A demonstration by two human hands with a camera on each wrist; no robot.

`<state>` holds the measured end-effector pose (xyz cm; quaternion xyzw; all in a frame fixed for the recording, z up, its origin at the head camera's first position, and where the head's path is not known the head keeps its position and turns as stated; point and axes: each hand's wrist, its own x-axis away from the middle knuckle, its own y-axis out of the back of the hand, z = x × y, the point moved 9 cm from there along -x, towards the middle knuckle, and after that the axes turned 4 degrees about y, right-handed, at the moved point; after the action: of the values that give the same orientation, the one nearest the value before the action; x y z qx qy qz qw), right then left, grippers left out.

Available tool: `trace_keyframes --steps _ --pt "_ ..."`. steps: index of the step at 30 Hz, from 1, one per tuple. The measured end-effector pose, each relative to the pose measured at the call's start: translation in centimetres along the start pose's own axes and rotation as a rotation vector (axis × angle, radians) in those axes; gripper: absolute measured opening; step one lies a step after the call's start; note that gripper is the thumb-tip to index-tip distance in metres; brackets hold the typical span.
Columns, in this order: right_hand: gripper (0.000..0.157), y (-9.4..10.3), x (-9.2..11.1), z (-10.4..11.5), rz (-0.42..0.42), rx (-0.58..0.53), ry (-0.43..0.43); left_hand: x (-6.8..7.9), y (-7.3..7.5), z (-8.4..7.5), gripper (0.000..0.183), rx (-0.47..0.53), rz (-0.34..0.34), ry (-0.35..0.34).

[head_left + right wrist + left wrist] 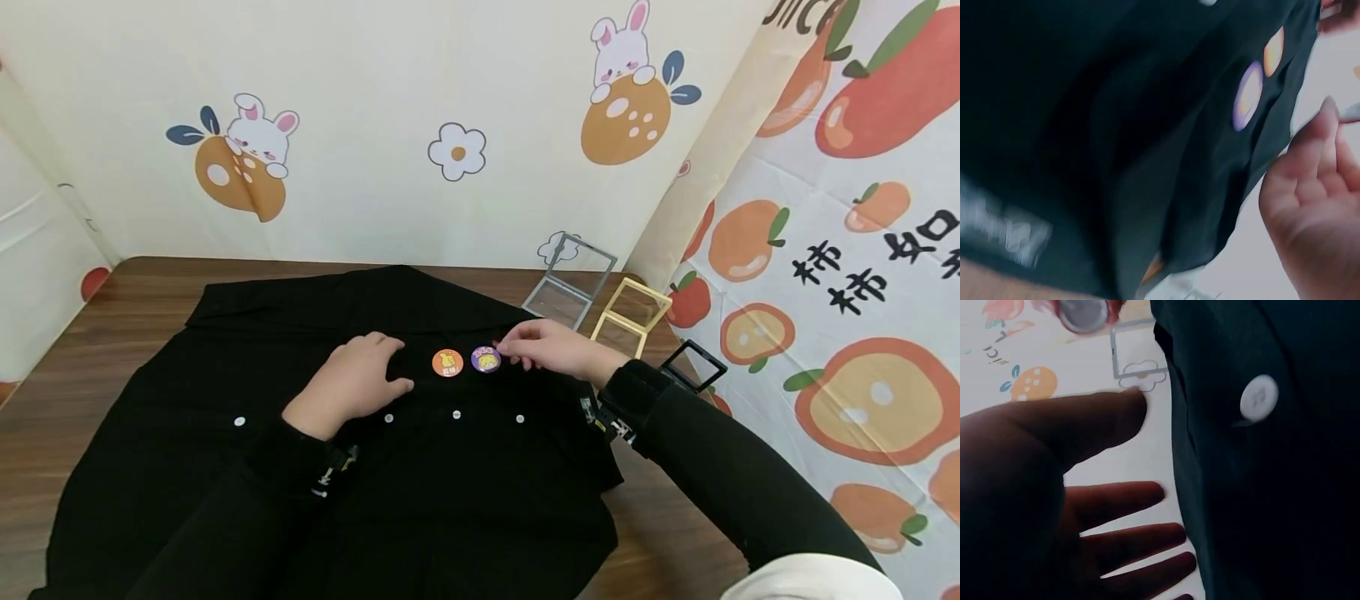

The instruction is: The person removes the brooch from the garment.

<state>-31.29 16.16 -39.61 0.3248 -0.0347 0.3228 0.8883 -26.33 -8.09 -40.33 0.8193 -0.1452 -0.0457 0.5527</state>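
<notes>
A black shirt (420,492) with white buttons lies spread on the table. Two round badges sit side by side on it, an orange badge (447,362) and a purple badge (486,359). To their left is my left hand (351,379), thumb and fingers apart with nothing between them. My right hand (551,346) is just right of the purple badge, fingers bent in. In the left wrist view its fingertips pinch a third round badge (1083,312), whose plain grey face shows. From the right wrist, my right hand (1319,187) largely hides what it pinches.
A grey frame (573,279), a yellow frame (632,315) and a black frame (693,365) stand at the right, behind and beside my right forearm. The wooden table (97,350) ends at a printed cloth wall (360,208) behind, with another printed cloth on the right.
</notes>
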Motion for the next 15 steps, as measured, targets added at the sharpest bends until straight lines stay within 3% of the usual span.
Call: trace_keyframes --steps 3,6,9,15 --pt "0.048 2.7 -0.1 -1.2 -0.139 0.097 -0.052 -0.1 -1.6 0.1 0.067 -0.02 0.111 0.002" --pt "0.052 5.4 -0.3 -2.3 -0.265 0.216 -0.095 -0.3 -2.7 0.2 0.07 -0.026 0.176 0.012" --pt "0.055 7.8 -0.7 -3.3 -0.348 0.327 -0.131 -0.2 -3.1 0.6 0.07 -0.031 0.196 0.034" --pt "0.057 11.3 -0.7 -4.4 -0.433 0.426 -0.193 -0.3 -3.2 0.5 0.07 -0.033 0.192 0.046"
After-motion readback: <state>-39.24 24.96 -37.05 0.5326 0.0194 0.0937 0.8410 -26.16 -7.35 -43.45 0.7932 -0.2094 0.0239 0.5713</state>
